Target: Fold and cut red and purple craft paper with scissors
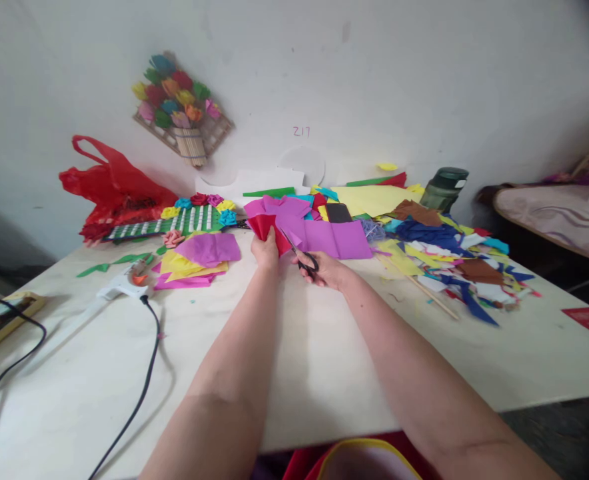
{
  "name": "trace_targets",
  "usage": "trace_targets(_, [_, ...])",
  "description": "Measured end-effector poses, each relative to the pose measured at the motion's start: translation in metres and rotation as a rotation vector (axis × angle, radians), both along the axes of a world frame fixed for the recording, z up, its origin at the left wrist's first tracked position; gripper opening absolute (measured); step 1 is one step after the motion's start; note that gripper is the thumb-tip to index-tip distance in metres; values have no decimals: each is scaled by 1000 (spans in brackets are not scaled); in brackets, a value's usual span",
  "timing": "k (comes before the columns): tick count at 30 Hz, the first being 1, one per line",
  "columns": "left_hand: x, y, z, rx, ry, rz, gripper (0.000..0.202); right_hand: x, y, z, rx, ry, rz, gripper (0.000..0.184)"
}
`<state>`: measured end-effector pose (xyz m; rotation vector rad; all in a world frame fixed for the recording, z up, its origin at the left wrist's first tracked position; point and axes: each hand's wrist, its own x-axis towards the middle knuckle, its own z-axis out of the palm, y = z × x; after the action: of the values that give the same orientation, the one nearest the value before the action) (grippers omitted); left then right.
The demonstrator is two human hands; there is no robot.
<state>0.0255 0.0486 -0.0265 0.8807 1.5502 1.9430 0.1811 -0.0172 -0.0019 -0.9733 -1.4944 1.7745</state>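
My left hand point(266, 252) is closed round a folded piece of red paper point(264, 225), held up over the white table point(294, 360). Just to its right, my right hand point(324, 268) grips black-handled scissors point(302, 257) whose blades point up-left against the red paper's edge. Beyond both hands lie purple paper sheets point(324, 235), flat on the table.
A white glue gun point(119, 287) with a black cord lies at left, near a power strip point(4, 317). Purple and yellow sheets point(199, 260), paper flowers, a red plastic bag point(114, 187), a green jar point(444, 189) and many coloured scraps point(454, 263) crowd the far side.
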Motion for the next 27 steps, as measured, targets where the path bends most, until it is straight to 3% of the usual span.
trace_targets(16, [1, 1, -1, 36, 3, -11, 35, 0, 0, 4, -13, 3, 4, 40])
trace_targets(27, [6, -9, 9, 11, -14, -9, 33, -2, 2, 2, 9, -17, -26, 42])
